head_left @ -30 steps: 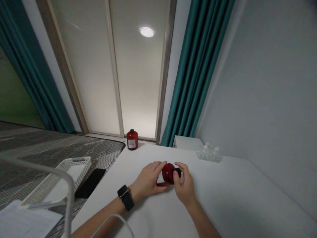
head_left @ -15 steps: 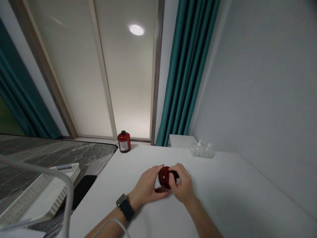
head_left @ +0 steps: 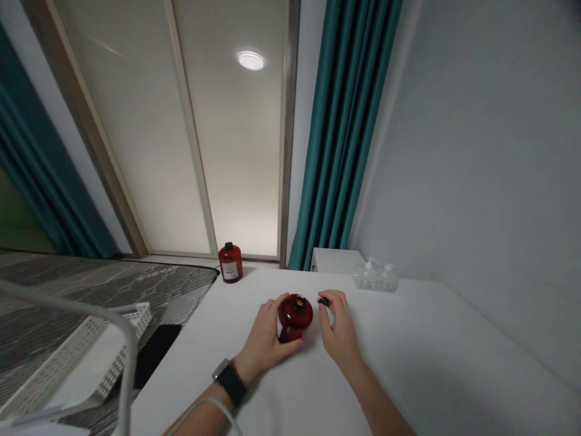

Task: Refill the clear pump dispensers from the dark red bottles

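A dark red bottle (head_left: 293, 318) with an uncovered mouth is on the white table, and my left hand (head_left: 267, 336) is wrapped around its left side. Just right of it, my right hand (head_left: 336, 330) pinches a small black cap (head_left: 323, 301) between thumb and fingers, apart from the bottle. At the table's far left corner stands a second red bottle (head_left: 230, 263), upright, with a white label and a black cap on.
A clear tray (head_left: 376, 280) with small pump bottles sits at the table's far edge. Left of the table (head_left: 385, 357) are a white perforated basket (head_left: 86, 345) and a black object (head_left: 158, 354). A grey curved tube (head_left: 124, 351) crosses the lower left foreground.
The black cap has come off the bottle and moved away with my right hand. The bottle, still in my left hand, has gone from tilted right to more upright, its mouth now visible.
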Tool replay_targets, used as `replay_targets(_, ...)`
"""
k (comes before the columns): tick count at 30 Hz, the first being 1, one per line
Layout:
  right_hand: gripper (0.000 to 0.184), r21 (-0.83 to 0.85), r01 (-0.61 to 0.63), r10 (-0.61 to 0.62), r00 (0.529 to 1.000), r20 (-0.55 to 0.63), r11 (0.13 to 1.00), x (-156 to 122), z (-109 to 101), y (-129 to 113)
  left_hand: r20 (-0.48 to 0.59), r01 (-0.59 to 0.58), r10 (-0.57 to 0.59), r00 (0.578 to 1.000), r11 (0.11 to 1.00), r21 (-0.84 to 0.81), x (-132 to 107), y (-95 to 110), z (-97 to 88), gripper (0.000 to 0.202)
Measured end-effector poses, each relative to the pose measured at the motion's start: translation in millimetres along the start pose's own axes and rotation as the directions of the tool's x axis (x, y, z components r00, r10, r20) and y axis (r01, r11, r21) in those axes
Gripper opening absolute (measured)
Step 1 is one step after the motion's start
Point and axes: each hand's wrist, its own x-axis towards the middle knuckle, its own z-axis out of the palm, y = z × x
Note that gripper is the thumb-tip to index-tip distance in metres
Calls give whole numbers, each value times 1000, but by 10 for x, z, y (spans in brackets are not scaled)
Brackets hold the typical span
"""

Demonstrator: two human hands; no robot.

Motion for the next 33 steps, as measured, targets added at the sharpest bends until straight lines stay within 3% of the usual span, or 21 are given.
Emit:
replay_targets(2, 19, -77, -48, 58, 989, 138, 996, -1, 37, 146, -21, 40, -41, 999, 996, -76, 19, -22, 6, 80)
replay_targets(4, 13, -125, -73, 96, 978, 186, 989, -16, 67, 277, -34, 81, -86, 996, 987, -137, 33, -37, 11, 76)
replay_targets(9, 11, -225, -94, 150, 957, 248, 970, -55, 119, 458, -81, 181, -198, 977, 967, -176, 50, -36, 14, 73)
replay_targets(17, 26, -277, -95, 179, 939, 292, 956, -114, 175, 526, -40, 178, -188, 981, 967, -184, 83, -17, 12, 72)
replay_targets(21, 36, -267, -115, 179, 957, 230, 957, -108, 175, 577, -18, 182, -187, 982, 969, -166, 85, -82, 47, 72)
replay_targets(25, 35, -287, -219, 244, 968, 53, 933, 17, 52, 786, -24, 192, -197, 980, 973, -130, 86, -147, 87, 73)
replay_targets(29, 43, -337, -363, 341, 932, -123, 869, 246, -183, 1055, -29, 211, -215, 976, 973, -93, 85, -151, 97, 72)
replay_targets(33, 47, -415, -426, 386, 905, -181, 804, 491, -379, 1229, -40, 214, -217, 975, 975, -57, 87, -135, 85, 70)
